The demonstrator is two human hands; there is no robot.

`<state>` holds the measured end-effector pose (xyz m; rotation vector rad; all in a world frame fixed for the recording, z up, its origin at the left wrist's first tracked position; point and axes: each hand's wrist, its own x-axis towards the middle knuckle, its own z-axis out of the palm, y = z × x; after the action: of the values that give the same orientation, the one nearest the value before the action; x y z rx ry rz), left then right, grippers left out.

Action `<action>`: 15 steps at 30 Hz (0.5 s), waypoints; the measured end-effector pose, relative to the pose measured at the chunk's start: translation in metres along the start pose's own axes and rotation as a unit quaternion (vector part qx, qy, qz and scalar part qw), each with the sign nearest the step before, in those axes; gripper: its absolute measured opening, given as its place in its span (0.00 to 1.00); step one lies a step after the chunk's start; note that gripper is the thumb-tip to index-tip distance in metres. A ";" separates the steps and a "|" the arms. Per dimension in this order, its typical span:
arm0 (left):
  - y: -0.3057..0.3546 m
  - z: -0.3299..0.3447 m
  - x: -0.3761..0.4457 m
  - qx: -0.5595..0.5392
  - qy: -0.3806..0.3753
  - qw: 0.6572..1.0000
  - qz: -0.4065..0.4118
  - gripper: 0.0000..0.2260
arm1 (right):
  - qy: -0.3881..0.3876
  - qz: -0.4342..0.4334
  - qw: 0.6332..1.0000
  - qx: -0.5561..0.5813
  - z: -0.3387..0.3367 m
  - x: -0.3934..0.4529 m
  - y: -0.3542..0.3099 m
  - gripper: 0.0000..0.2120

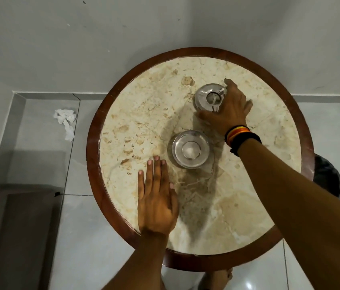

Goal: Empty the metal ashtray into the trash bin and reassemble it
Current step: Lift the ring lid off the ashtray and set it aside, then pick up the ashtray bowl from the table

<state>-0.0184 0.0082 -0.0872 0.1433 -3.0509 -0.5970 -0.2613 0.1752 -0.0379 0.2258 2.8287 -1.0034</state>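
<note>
On the round beige marble table with a dark wooden rim (94,155), the right hand (230,110), which wears black, yellow and red wristbands (241,137), grips the shiny metal ashtray lid with a centre hole (208,97) at the far side, thumb and fingers around its edge. The left hand (156,197) lies flat and wide open on the marble, holding nothing, just beside the round silver ashtray bowl (191,149), which stands near the middle. No writing can be read on any of them.
</note>
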 end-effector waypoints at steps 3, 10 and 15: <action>-0.001 0.001 -0.001 0.021 0.000 1.000 -0.005 0.28 | 0.030 -0.040 0.999 0.001 -0.008 -0.035 0.001 0.43; 0.001 0.003 0.000 0.052 -0.002 0.999 -0.006 0.28 | -0.014 -0.193 0.977 -0.086 0.006 -0.176 0.017 0.18; 0.002 0.002 0.000 0.043 0.006 0.999 -0.005 0.28 | 0.019 -0.220 0.968 -0.117 0.023 -0.170 0.036 0.07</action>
<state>-0.0192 0.0110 -0.0878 0.1629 -3.0670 -0.4636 -0.0866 0.1724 -0.0482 -0.4301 3.0673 -0.7159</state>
